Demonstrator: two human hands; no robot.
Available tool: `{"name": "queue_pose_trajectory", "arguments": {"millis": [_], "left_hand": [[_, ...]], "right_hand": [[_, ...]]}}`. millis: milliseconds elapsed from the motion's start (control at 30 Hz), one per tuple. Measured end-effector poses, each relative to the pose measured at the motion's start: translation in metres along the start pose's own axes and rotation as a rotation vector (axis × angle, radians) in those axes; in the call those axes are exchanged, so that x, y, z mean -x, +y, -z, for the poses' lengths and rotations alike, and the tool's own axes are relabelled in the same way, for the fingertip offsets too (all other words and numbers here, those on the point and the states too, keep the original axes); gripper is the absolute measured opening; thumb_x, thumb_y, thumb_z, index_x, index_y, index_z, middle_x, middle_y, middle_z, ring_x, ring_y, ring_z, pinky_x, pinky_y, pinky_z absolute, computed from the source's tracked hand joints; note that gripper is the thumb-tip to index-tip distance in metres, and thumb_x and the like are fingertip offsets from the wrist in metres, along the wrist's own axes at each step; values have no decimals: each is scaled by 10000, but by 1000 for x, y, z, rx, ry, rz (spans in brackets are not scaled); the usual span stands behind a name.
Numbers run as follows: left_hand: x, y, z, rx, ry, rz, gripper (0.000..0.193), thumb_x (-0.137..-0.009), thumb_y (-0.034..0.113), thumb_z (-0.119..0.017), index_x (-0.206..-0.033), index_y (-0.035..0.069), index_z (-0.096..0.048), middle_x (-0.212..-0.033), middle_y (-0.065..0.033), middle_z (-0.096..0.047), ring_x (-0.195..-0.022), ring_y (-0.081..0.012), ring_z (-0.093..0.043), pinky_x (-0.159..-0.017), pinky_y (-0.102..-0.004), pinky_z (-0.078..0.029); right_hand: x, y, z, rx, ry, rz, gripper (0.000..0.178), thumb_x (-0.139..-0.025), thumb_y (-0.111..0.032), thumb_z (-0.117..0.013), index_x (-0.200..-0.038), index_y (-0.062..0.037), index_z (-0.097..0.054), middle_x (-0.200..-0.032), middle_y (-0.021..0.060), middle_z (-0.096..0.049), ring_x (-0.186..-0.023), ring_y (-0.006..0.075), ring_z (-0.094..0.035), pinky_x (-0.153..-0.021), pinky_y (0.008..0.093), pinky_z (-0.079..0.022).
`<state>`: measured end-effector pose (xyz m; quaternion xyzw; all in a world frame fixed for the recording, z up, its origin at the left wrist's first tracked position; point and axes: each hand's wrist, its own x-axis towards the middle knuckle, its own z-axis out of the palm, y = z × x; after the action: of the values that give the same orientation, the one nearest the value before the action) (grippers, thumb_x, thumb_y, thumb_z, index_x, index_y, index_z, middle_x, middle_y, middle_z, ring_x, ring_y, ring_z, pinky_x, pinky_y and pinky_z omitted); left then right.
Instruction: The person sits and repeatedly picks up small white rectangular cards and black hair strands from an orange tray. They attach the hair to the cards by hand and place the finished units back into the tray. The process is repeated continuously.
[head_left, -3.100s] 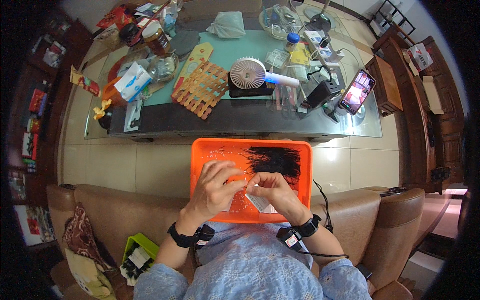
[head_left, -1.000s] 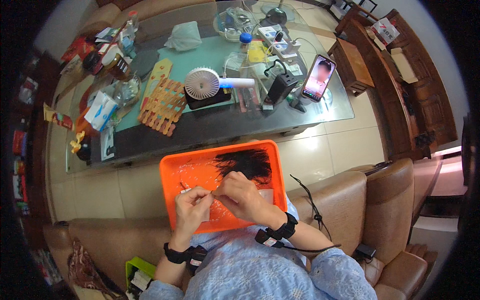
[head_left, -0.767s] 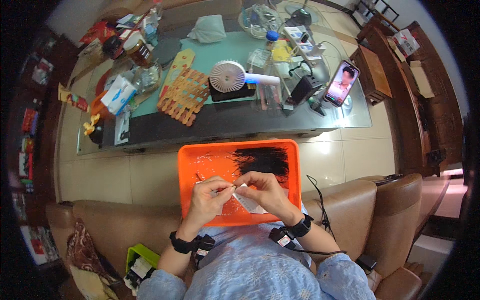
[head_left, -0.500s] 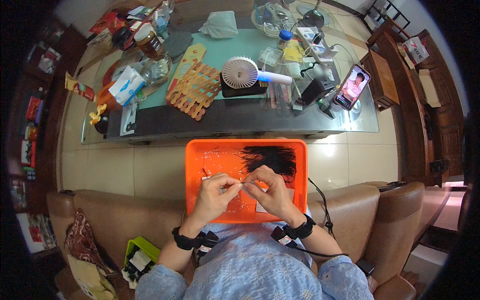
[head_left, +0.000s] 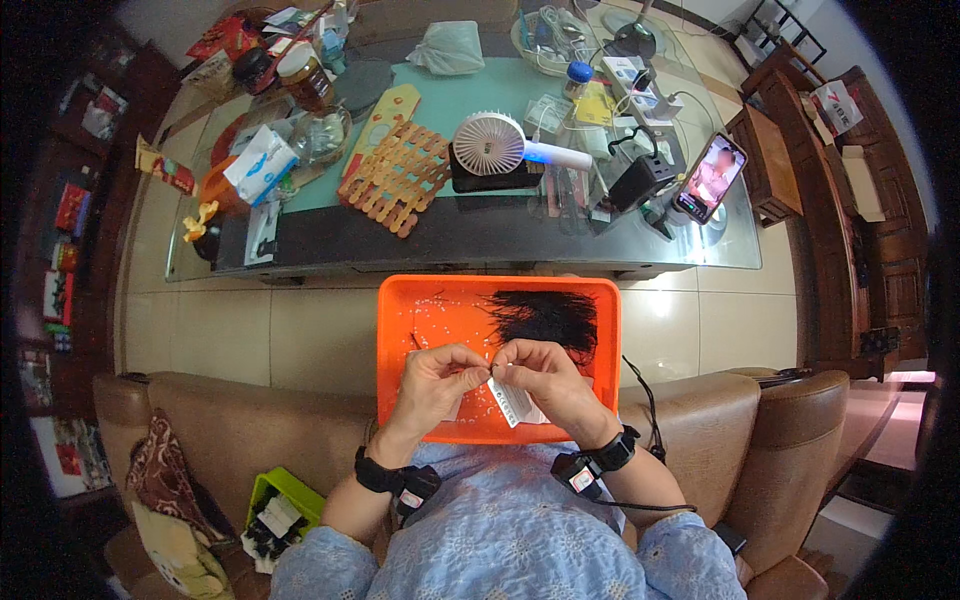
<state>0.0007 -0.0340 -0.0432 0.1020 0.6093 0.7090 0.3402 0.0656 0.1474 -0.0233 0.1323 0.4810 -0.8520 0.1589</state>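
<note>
Over an orange tray [head_left: 388,300] on my lap, both hands meet fingertip to fingertip. My left hand [head_left: 436,385] pinches with thumb and forefinger. Close against it, my right hand [head_left: 548,385] pinches too. Whatever lies between the fingertips is too small to make out. A bundle of thin black strands [head_left: 550,318] lies in the tray's far right part, beyond my right hand. Small white bits [head_left: 440,318] are scattered over the tray's left and middle. Partly under my right hand is a white printed card [head_left: 512,402].
Beyond the tray stands a glass table with a white handheld fan [head_left: 490,143], a wooden slatted mat [head_left: 398,180] and a propped phone [head_left: 712,178]. On the brown sofa [head_left: 690,410], a black cable [head_left: 648,400] runs right of the tray. A green bin [head_left: 275,500] sits at lower left.
The whole view has shifted slightly. My right hand has turned a little, and more of the white card shows below the fingers. Both hands keep pinching close together.
</note>
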Motion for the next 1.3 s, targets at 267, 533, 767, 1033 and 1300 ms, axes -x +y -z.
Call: {"name": "queue_pose_trajectory", "arguments": {"millis": [267,533,767,1033,1300], "left_hand": [[-6,14,4,-345,-52,-265,40,-834,0,-681,-867,-22,-680,-828,-32,-651,-795,-71,-589,-699,-242,-482],[-3,4,-13,65,67,16,69,-897,26,-604,-952,-14,-611,-891,-1,-624,-809,-54,-572,-727,-208,-479],[0,8,-14,137,62,-89,74,-885,-5,-600,-959,2,-607,-912,-3,-618,-824,-55,-576,-749,-211,-484],[1,13,-12,90,10,-80,84,-880,7,-628,-964,0,-629,-901,-19,-644,-824,-66,-596,-742,-216,-496],[1,7,-12,213,58,52,148,-868,31,-677,-999,-10,-623,-931,-43,-657,-824,-89,-619,-755,-217,-519]], "right_hand": [[-2,2,1,301,77,128,61,-881,-63,-649,-883,-11,-618,-876,9,-616,-816,89,-566,-739,250,-452],[-1,7,-16,1174,354,888,130,-772,-65,-708,-864,-27,-624,-811,129,-565,-821,278,-547,-719,356,-430],[2,-6,-4,340,137,364,60,-866,-32,-660,-894,17,-638,-922,52,-612,-885,143,-574,-798,283,-456],[-2,-10,5,442,40,350,93,-877,-55,-664,-932,20,-668,-924,46,-622,-861,121,-568,-790,260,-450],[-6,-1,1,488,85,383,68,-885,-44,-599,-858,13,-572,-891,42,-553,-867,129,-521,-795,268,-422]]}}
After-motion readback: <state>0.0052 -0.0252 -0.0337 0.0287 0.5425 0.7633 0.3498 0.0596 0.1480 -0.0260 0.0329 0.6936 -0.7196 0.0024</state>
